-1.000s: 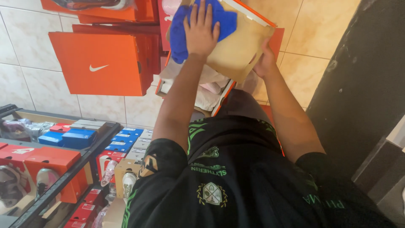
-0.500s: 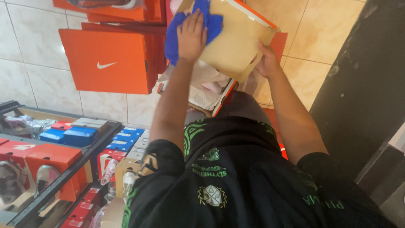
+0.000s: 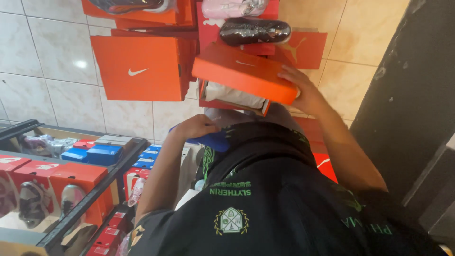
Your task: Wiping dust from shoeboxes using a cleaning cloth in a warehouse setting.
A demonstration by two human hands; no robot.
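Up at the centre of the frame, your right hand (image 3: 303, 92) is clamped over the far right end of the orange shoebox lid (image 3: 244, 73), fingers spread across its top and thumb side hidden behind the edge. Lid's coming down on the open shoebox (image 3: 232, 97) beneath it, where white wrapping paper shows through the gap. By the look of it you're at the closing step: the lid sits tilted, left end high, right end low, not yet seated. Its long axis runs from upper left to lower right across the picture, with the open mouth facing down toward your lap.

Lower down, left of centre, your left hand (image 3: 196, 127) is curled shut around a blue cloth (image 3: 213, 141), pressed against your black shirt (image 3: 265, 204), well apart from the box. Seating the lid squarely probably calls for levelling that raised left end, and a second hand would steady it. Off to the upper left, another orange shoebox (image 3: 137, 68) leans against the tiled wall (image 3: 52, 71).
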